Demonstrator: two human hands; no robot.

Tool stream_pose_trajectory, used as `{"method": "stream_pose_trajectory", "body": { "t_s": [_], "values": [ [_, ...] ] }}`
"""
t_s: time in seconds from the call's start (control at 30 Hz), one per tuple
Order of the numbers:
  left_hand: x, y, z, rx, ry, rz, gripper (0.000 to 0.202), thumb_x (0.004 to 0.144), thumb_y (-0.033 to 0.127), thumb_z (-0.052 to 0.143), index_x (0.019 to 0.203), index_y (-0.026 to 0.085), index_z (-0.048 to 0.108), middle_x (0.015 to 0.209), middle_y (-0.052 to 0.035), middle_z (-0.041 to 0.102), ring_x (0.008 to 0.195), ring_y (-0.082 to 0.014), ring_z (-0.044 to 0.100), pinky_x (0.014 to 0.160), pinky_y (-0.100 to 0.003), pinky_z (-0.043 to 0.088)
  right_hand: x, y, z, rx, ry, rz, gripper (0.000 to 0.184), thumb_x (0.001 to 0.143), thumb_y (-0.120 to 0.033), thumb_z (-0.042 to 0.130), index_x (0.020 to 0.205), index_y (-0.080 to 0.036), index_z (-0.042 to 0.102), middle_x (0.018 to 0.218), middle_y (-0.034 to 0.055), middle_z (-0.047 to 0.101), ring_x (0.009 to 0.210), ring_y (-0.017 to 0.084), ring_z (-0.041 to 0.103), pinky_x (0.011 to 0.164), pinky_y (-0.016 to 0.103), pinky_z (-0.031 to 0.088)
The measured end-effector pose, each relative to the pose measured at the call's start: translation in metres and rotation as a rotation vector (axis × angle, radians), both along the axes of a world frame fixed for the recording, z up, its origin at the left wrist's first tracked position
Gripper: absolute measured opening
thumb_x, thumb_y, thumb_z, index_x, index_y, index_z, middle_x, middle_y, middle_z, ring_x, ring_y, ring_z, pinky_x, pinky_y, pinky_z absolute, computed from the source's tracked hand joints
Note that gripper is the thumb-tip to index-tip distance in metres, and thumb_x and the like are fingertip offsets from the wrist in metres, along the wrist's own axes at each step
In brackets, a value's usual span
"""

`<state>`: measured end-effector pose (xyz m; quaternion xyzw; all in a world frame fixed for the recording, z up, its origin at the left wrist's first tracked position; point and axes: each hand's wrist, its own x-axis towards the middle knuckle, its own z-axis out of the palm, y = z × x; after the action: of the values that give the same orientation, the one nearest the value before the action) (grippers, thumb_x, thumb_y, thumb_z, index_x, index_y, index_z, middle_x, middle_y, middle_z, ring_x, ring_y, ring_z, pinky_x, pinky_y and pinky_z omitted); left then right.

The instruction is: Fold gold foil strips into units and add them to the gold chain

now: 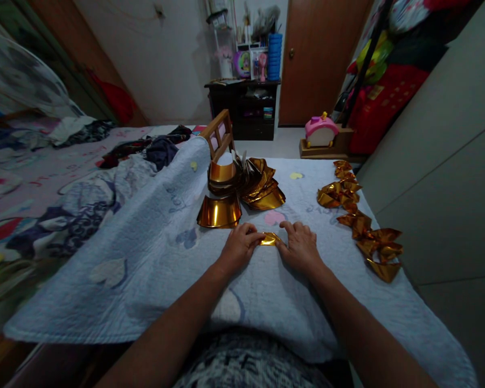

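Observation:
A folded strip of shiny gold foil paper (269, 238) lies on the light blue quilted cloth in front of me, between my two hands. My left hand (239, 247) is closed on its left end, thumb and fingertips together. On the other side, my right hand (301, 247) rests with its thumb against the strip's right end. Its index finger is raised apart from the thumb and the other fingers are bent. Just beyond my left hand sits a fanned stack of gold foil sheets (220, 211), with more layered gold foil sheets (264, 196) behind it.
Several folded gold foil pieces (382, 250) trail along the right side of the quilted cloth (165, 296). A wooden rail (222, 132) stands behind the sheets. At left is a bed with clothes (137, 156); a pale cabinet (448, 205) borders the right.

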<state>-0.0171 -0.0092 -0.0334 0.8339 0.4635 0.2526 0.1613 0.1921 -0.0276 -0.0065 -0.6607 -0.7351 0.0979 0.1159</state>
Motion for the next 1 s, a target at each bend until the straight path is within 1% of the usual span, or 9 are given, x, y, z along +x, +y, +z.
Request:
{"method": "stream_pose_trajectory", "body": {
  "t_s": [0.07, 0.4, 0.47, 0.6, 0.67, 0.73, 0.8, 0.9, 1.0],
  "values": [
    [0.000, 0.000, 0.000, -0.002, 0.003, -0.003, 0.028, 0.094, 0.015, 0.060, 0.115, 0.027, 0.076, 0.107, -0.0069, 0.063, 0.100, -0.0224, 0.056, 0.088, -0.039, 0.047, 0.005, 0.001, -0.001, -0.003, 0.003, 0.002, 0.040, 0.094, -0.038, 0.061, 0.132, -0.026, 0.056, 0.112, 0.0111, 0.057, 0.105, 0.031, 0.051, 0.083, 0.040, 0.032],
    [-0.001, 0.000, -0.002, 0.024, 0.021, -0.013, 0.027, 0.094, 0.017, 0.062, 0.115, 0.028, 0.075, 0.108, -0.0070, 0.063, 0.100, -0.0223, 0.056, 0.087, -0.038, 0.047, 0.023, 0.004, -0.005, -0.023, 0.012, 0.056, 0.051, 0.089, -0.025, 0.062, 0.138, -0.027, 0.052, 0.113, 0.0113, 0.056, 0.102, 0.030, 0.051, 0.082, 0.039, 0.033],
    [-0.001, -0.001, -0.002, 0.041, 0.028, -0.014, 0.026, 0.095, 0.018, 0.061, 0.115, 0.027, 0.075, 0.108, -0.0071, 0.064, 0.100, -0.0224, 0.056, 0.087, -0.039, 0.047, 0.024, 0.005, -0.006, -0.007, 0.031, 0.078, 0.047, 0.088, -0.023, 0.061, 0.134, -0.025, 0.054, 0.112, 0.0109, 0.057, 0.102, 0.029, 0.050, 0.083, 0.039, 0.034],
    [0.000, -0.004, 0.000, 0.071, 0.056, -0.037, 0.027, 0.095, 0.016, 0.061, 0.118, 0.024, 0.073, 0.111, -0.0076, 0.067, 0.102, -0.0235, 0.057, 0.088, -0.040, 0.047, 0.022, 0.005, -0.008, 0.059, 0.125, 0.162, 0.031, 0.084, -0.014, 0.058, 0.114, -0.022, 0.062, 0.110, 0.0105, 0.058, 0.103, 0.028, 0.049, 0.085, 0.039, 0.035],
    [0.001, -0.004, 0.001, 0.082, 0.052, -0.052, 0.027, 0.095, 0.016, 0.060, 0.118, 0.023, 0.072, 0.112, -0.0075, 0.068, 0.102, -0.0233, 0.057, 0.089, -0.040, 0.047, 0.018, 0.005, -0.009, 0.096, 0.180, 0.234, 0.030, 0.082, -0.009, 0.056, 0.108, -0.021, 0.064, 0.112, 0.0103, 0.059, 0.105, 0.027, 0.048, 0.086, 0.038, 0.036],
    [0.001, -0.004, 0.001, 0.089, 0.037, -0.065, 0.026, 0.096, 0.016, 0.059, 0.117, 0.023, 0.072, 0.111, -0.0073, 0.068, 0.102, -0.0230, 0.057, 0.090, -0.040, 0.048, 0.014, 0.004, -0.009, 0.114, 0.205, 0.302, 0.032, 0.082, -0.006, 0.054, 0.108, -0.021, 0.065, 0.114, 0.0099, 0.060, 0.104, 0.026, 0.049, 0.087, 0.038, 0.036],
    [0.001, -0.004, 0.001, 0.094, 0.021, -0.073, 0.025, 0.097, 0.017, 0.057, 0.117, 0.023, 0.072, 0.111, -0.0075, 0.069, 0.101, -0.0229, 0.057, 0.090, -0.040, 0.048, 0.010, 0.004, -0.009, 0.110, 0.197, 0.341, 0.029, 0.085, -0.009, 0.055, 0.109, -0.020, 0.066, 0.114, 0.0099, 0.061, 0.102, 0.026, 0.049, 0.087, 0.038, 0.035],
    [0.001, -0.005, 0.002, 0.093, -0.001, -0.084, 0.026, 0.098, 0.019, 0.055, 0.118, 0.021, 0.070, 0.112, -0.0086, 0.069, 0.102, -0.0235, 0.058, 0.091, -0.042, 0.048, 0.008, 0.004, -0.008, 0.092, 0.179, 0.365, 0.023, 0.088, -0.019, 0.061, 0.111, -0.019, 0.066, 0.114, 0.0101, 0.063, 0.103, 0.026, 0.050, 0.087, 0.038, 0.035],
    [0.001, -0.006, 0.005, 0.066, -0.011, -0.097, 0.027, 0.094, 0.021, 0.061, 0.119, 0.020, 0.069, 0.115, -0.0095, 0.068, 0.106, -0.0254, 0.057, 0.096, -0.044, 0.047, 0.008, 0.006, -0.008, 0.085, 0.181, 0.365, 0.019, 0.093, -0.023, 0.060, 0.111, -0.019, 0.067, 0.113, 0.0091, 0.064, 0.102, 0.025, 0.051, 0.087, 0.037, 0.036]
  ]
}}
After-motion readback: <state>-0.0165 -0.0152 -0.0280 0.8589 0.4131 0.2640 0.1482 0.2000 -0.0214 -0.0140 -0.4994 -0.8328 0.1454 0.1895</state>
